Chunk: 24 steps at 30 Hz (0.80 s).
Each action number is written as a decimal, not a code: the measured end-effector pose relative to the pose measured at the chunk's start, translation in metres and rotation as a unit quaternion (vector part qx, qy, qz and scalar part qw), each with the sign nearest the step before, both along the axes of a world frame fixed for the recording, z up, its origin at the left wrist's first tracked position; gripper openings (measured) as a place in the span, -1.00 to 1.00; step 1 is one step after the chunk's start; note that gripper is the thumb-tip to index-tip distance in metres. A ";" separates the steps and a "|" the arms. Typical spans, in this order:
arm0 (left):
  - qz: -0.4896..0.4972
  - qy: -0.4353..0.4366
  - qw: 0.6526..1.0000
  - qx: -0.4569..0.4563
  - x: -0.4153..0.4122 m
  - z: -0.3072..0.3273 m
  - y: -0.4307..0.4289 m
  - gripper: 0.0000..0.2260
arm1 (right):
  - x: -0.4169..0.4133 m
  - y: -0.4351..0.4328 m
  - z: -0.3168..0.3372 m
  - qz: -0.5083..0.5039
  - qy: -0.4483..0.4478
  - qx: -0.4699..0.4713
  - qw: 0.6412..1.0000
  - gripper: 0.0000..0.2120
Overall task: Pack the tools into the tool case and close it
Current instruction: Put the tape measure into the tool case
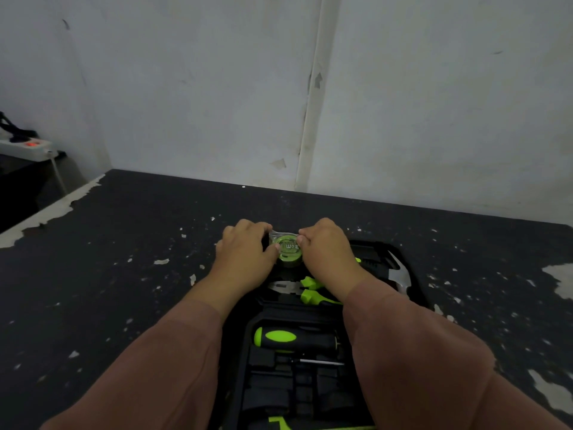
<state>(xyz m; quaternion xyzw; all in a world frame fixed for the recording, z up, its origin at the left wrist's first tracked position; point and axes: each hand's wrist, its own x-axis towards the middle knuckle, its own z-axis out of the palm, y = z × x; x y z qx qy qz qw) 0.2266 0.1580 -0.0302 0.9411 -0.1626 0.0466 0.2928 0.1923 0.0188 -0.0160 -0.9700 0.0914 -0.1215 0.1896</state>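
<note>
A black tool case lies open on the dark table between my forearms. At its far end sits a green and black tape measure, gripped from both sides by my left hand and my right hand. Below them, green-handled pliers lie in the case, partly hidden by my right wrist. A steel hammer head shows at the case's right side. A screwdriver with a black and green handle rests in the near half, with a thin metal bit under it.
The dark table has chipped paint and a worn left edge. A white wall rises right behind it. A power strip with a lit red switch sits on a lower surface at far left.
</note>
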 end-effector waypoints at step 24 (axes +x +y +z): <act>-0.109 -0.066 0.988 0.083 -0.017 0.001 -0.018 -0.63 | -0.003 -0.005 0.001 0.012 0.014 0.025 1.000 -0.74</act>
